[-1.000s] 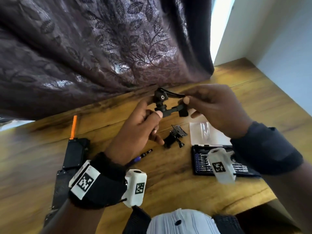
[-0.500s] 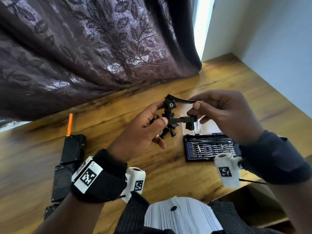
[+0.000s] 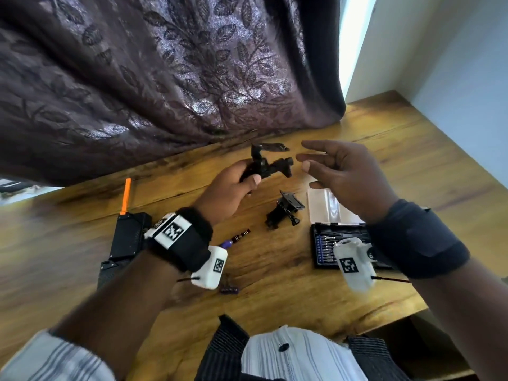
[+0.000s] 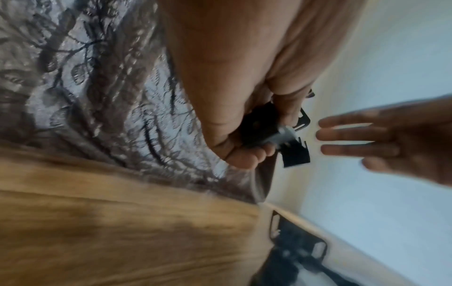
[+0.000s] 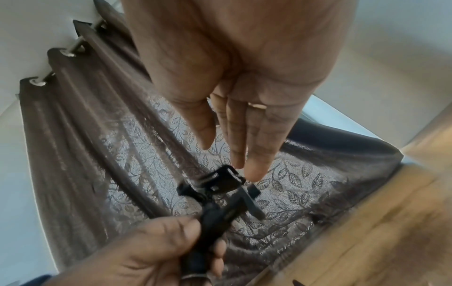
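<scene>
My left hand [image 3: 236, 185] grips a black jointed camera mount [image 3: 270, 163] above the wooden table, thumb and fingers curled round its lower end; the same black mount [image 5: 225, 197] [image 4: 274, 133] shows in both wrist views. My right hand [image 3: 338, 171] hovers just right of the mount with straight, spread fingers [image 5: 254, 151], touching nothing. A second black mount piece [image 3: 284, 213] lies on the table below the hands.
A screwdriver bit case [image 3: 327, 243] with a clear lid [image 3: 327, 206] lies open at right. A purple-tipped driver handle [image 3: 236, 240] lies mid-table. A black device with an orange stick [image 3: 126, 229] sits left. A patterned curtain [image 3: 165, 78] hangs behind; a wall stands at right.
My right hand has let go of the mount and opened, drawing slightly right. My left hand still holds the mount, now tilted and raised toward the curtain.
</scene>
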Available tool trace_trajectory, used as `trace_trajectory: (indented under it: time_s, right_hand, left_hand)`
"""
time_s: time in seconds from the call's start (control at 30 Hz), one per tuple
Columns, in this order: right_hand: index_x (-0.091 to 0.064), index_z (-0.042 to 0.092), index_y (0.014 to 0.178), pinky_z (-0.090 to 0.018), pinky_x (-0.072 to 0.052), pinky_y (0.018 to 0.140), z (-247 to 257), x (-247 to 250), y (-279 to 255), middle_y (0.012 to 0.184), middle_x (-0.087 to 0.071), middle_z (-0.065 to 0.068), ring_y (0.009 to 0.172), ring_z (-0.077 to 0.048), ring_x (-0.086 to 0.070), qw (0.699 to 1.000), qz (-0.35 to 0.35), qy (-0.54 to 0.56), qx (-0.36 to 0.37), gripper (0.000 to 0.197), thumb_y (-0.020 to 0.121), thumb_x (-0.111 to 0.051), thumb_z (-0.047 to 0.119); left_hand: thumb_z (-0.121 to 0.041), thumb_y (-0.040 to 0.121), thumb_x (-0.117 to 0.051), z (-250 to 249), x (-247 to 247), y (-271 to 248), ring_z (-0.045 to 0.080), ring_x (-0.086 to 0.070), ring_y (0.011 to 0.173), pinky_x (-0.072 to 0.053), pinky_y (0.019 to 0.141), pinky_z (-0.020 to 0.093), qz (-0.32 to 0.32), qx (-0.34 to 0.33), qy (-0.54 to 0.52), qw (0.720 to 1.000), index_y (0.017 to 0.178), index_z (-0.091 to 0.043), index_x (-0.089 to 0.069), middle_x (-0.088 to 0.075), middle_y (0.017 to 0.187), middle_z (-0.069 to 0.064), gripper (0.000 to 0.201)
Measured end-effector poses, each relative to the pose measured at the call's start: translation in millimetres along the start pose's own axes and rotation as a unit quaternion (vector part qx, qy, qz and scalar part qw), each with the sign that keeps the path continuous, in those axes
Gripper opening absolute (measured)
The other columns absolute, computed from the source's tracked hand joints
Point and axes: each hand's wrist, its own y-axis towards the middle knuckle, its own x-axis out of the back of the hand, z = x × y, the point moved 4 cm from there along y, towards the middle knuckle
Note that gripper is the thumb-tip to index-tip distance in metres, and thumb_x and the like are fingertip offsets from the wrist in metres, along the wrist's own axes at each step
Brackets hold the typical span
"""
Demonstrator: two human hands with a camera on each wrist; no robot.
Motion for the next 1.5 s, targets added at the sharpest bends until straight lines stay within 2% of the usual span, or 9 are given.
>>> trace_trajectory:
  time_s: [0.1, 0.2, 0.5, 0.63, 0.93, 1.03, 1.2, 1.37, 1.5]
  right_hand:
    - [-0.069, 0.013, 0.123, -0.045, -0.062, 0.079, -7.2, -8.0, 8.3, 0.108, -0.076, 0.001, 0.100, -0.009, -0.073, 0.999, 0.011, -0.031, -0.001, 0.031, 0.092, -0.071, 0.012]
    - [-0.072, 0.019, 0.114, -0.042, -0.062, 0.074, -15.7, -13.0, 9.6, 0.103, -0.078, 0.004, 0.098, -0.014, -0.074, 0.999, 0.024, -0.026, -0.024, 0.022, 0.092, -0.072, 0.013]
    - [-0.074, 0.014, 0.111, -0.045, -0.062, 0.071, -29.7, 9.8, -0.4, 0.100, -0.078, -0.001, 0.099, -0.021, -0.074, 0.998, -0.016, -0.023, -0.056, 0.018, 0.094, -0.070, 0.011]
    - [-0.073, 0.013, 0.108, -0.043, -0.061, 0.070, -34.2, 13.7, -16.4, 0.100, -0.078, -0.004, 0.095, -0.024, -0.075, 0.997, -0.021, -0.012, -0.074, 0.015, 0.095, -0.067, 0.010]
    - [-0.074, 0.010, 0.106, -0.048, -0.062, 0.073, -41.7, -19.0, -66.9, 0.096, -0.078, -0.006, 0.088, -0.022, -0.076, 0.993, -0.006, -0.014, -0.119, 0.013, 0.096, -0.067, 0.013]
    - [-0.073, 0.010, 0.106, -0.046, -0.062, 0.073, -42.8, -35.7, -83.1, 0.097, -0.079, -0.004, 0.088, -0.020, -0.076, 0.990, 0.007, -0.005, -0.141, 0.013, 0.095, -0.068, 0.016]
    - [-0.073, 0.017, 0.107, -0.041, -0.064, 0.071, -57.4, -74.9, -104.7, 0.096, -0.077, -0.001, 0.084, -0.018, -0.075, 0.983, 0.030, -0.077, -0.162, 0.015, 0.092, -0.071, 0.015]
    - [-0.068, 0.023, 0.123, -0.009, -0.049, 0.074, -73.8, -136.7, -118.3, 0.111, -0.070, 0.008, 0.087, -0.003, -0.065, 0.941, 0.141, -0.291, -0.095, 0.045, 0.081, -0.082, 0.027]
    - [-0.064, 0.024, 0.129, -0.023, -0.050, 0.084, -79.0, -174.9, -116.9, 0.117, -0.060, 0.002, 0.102, -0.015, -0.059, 0.903, 0.197, -0.374, -0.078, 0.050, 0.082, -0.080, 0.032]
  left_hand:
    - [-0.013, 0.104, -0.059, 28.8, 7.3, 28.1, 0.024, -0.058, 0.128, -0.044, 0.108, 0.036, -0.017, 0.005, 0.097, 0.995, 0.144, -0.014, -0.055, -0.065, 0.135, 0.008, 0.040]
    - [-0.017, 0.107, -0.055, 49.9, 2.1, 44.4, 0.029, -0.053, 0.134, -0.041, 0.104, 0.032, -0.007, 0.028, 0.185, 0.982, 0.148, -0.009, -0.049, -0.057, 0.145, 0.014, 0.042]
    - [-0.026, 0.108, -0.052, 90.1, -5.6, 66.5, 0.034, -0.054, 0.128, -0.042, 0.093, 0.033, 0.025, 0.066, 0.269, 0.960, 0.148, -0.009, -0.045, -0.056, 0.143, 0.017, 0.043]
    - [-0.029, 0.107, -0.052, 94.1, -3.6, 65.6, 0.036, -0.046, 0.132, -0.043, 0.101, 0.044, 0.011, 0.070, 0.330, 0.941, 0.143, -0.009, -0.049, -0.056, 0.141, 0.018, 0.041]
    - [-0.039, 0.099, -0.067, 98.9, 4.5, 58.5, 0.038, -0.041, 0.139, -0.034, 0.115, 0.042, 0.012, 0.102, 0.350, 0.931, 0.150, -0.014, -0.048, -0.044, 0.154, 0.014, 0.061]
    - [-0.042, 0.096, -0.070, 95.9, 24.0, 41.3, 0.036, -0.043, 0.142, -0.037, 0.116, 0.044, 0.038, 0.125, 0.332, 0.934, 0.157, -0.012, -0.036, -0.044, 0.157, 0.016, 0.076]
    - [-0.027, 0.105, -0.058, 66.2, 70.7, -17.4, 0.027, -0.053, 0.134, -0.043, 0.105, 0.035, 0.026, 0.082, 0.301, 0.950, 0.152, -0.014, -0.046, -0.053, 0.149, 0.011, 0.050]
    - [-0.027, 0.103, -0.062, 55.4, 81.7, -95.1, 0.010, -0.060, 0.112, -0.044, 0.083, 0.023, 0.035, 0.049, 0.234, 0.970, 0.142, -0.025, -0.057, -0.064, 0.125, -0.008, 0.039]
    - [-0.027, 0.104, -0.061, 66.5, 64.4, -130.6, 0.007, -0.061, 0.105, -0.047, 0.085, 0.019, 0.086, 0.055, 0.206, 0.973, 0.137, -0.026, -0.061, -0.066, 0.118, -0.010, 0.033]
